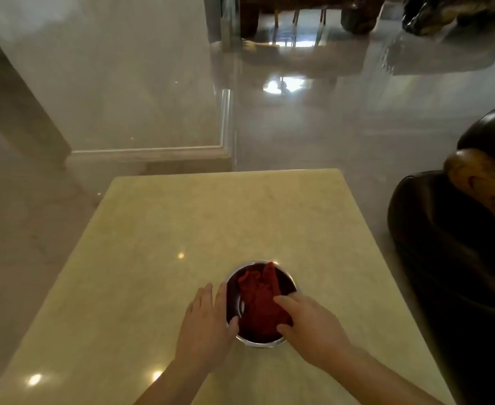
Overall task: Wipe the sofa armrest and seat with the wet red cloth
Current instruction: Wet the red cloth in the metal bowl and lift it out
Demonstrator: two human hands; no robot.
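- While bunched in the metal bowl (290, 280), red cloth (259, 299) pinched by right hand (313, 325)
- left hand (203, 325) open, flat against bowl's rim

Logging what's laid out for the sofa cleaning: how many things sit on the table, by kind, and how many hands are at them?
Red cloth: 1, lying in the bowl
Metal bowl: 1, on the table
Hands: 2, left hand against the bowl's side, right hand on the cloth
Total: 4
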